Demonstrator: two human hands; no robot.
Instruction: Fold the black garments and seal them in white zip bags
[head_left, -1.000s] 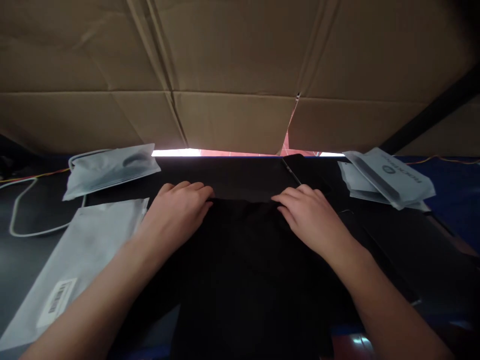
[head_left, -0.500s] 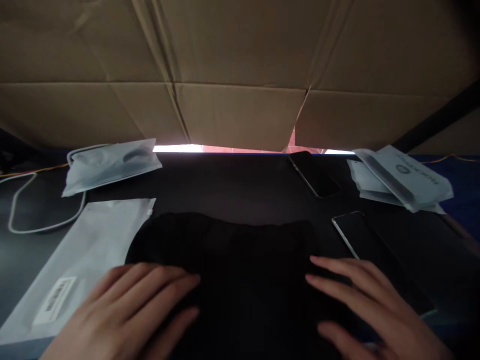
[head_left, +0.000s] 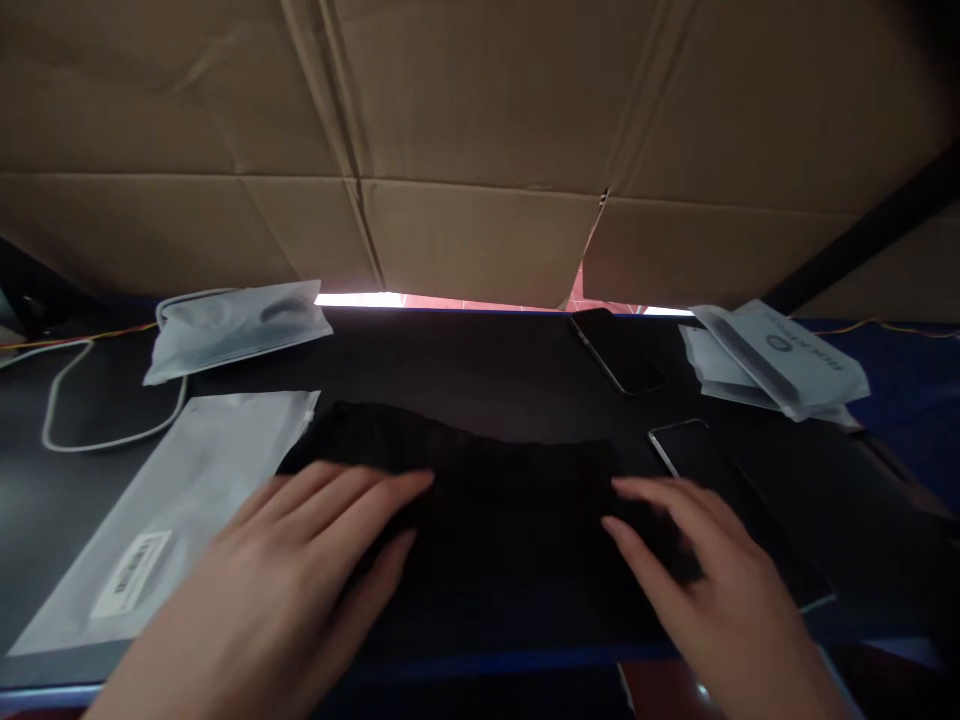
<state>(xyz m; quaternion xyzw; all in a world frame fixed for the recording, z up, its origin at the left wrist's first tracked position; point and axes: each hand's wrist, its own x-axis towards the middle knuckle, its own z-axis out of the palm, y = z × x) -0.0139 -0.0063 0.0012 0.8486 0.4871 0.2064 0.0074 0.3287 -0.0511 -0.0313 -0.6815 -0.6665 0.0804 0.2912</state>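
Having shifted since half a second ago: both hands, now set farther forward along the cloth. Black cloth (head_left: pixel 517 510), one, dark and matt; its lower part covered the counter's near edge earlier, and that blue edge now shows across the middle. Meaning, by judgement: the cloth has been drawn up onto the counter (head_left: pixel 450 365), with its arranging still under way.

Left hand (head_left: pixel 300 560): on the cloth's left side, blurred; thumb and forefinger apart. Right hand (head_left: pixel 712 570): at the cloth's right side; fingers likewise apart, no firm pinch visible.

Condition of cloth: spread low, far edge wavy, left far corner raised in a soft hump beside the labelled frosted bag (head_left: pixel 217 450); inner folds too dark to tell. Location: centre of counter, nearer side, left of the clear-edged slab (head_left: pixel 679 450).
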